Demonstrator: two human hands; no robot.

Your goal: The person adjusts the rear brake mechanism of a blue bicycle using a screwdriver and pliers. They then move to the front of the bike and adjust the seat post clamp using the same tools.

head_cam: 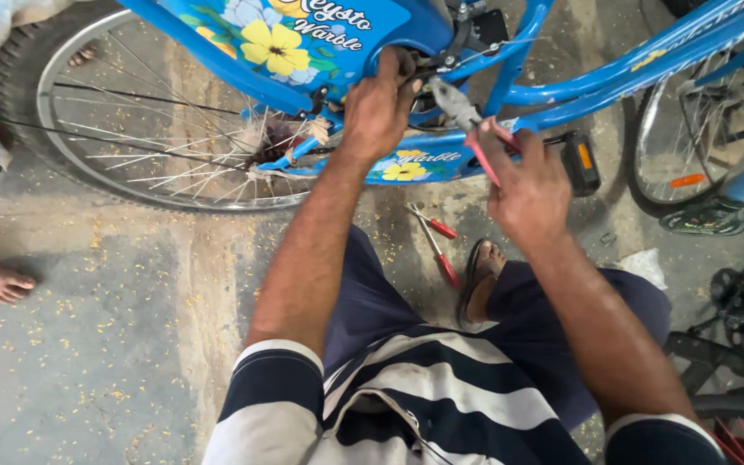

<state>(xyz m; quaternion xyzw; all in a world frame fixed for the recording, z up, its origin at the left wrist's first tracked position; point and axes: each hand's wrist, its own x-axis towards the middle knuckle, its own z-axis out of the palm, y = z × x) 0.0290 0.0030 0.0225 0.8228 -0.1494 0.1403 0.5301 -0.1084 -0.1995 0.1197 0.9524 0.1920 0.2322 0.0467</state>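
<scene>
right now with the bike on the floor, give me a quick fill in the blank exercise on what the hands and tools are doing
1. The right hand holds a pair of ____ with red handles.
2. The left hand grips the blue bicycle frame near the ____ wheel.
3. A second red-handled tool lies on the ____ beside the sandalled foot.
4. The pedal carries an ____ reflector.

Missing words: pliers; rear; floor; orange

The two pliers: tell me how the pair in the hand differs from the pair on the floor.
The held pliers are gripped in the right hand, raised, nose aimed at the blue bicycle frame; the floor pliers lie flat on the concrete floor, untouched. The held pair's handles are mostly covered by fingers; the floor pair's handles are fully visible and spread apart. Both have red handles and grey metal jaws.
</scene>
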